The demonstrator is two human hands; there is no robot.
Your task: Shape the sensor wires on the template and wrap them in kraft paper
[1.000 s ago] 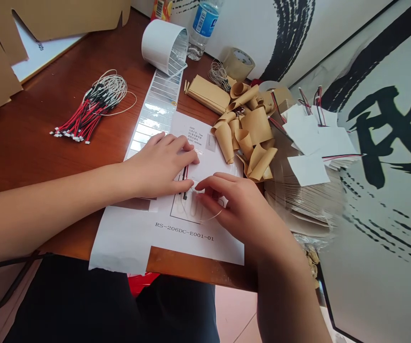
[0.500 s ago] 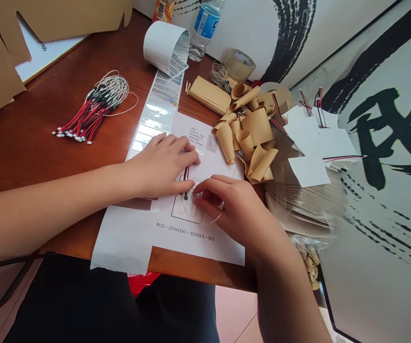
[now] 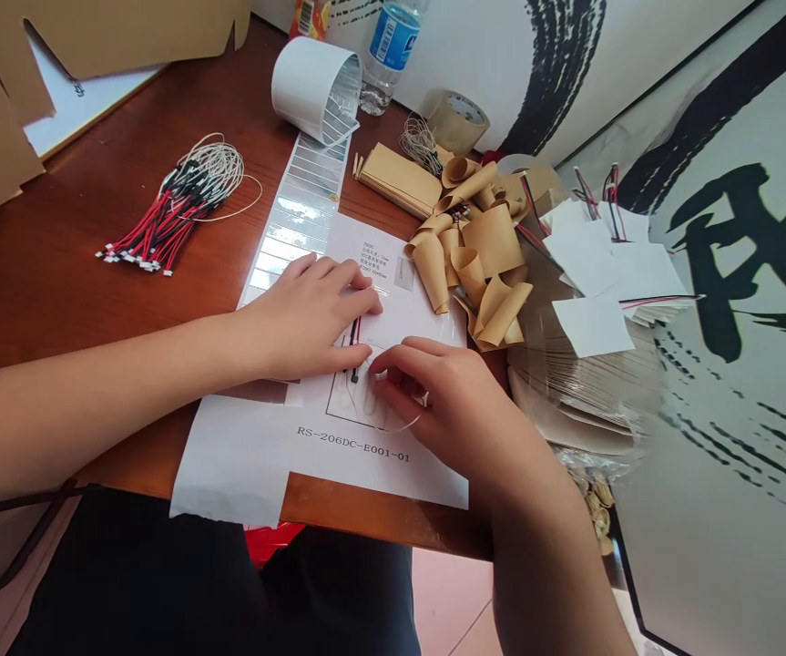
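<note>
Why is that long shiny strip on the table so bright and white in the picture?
In the head view, light bounces off the glossy strip of labels, making white glare patches that hide parts of it. In that same view, the clear wrap around the stack of tan cards looks shiny and smeary.

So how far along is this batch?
Looks done: white cards with red-and-black leads stacked at right. In hand: one lead on the printed sheet, left hand pinning it, right hand at a thin white wire. Remaining: the loose red-and-black bundle on the table, too tangled to count.
</note>
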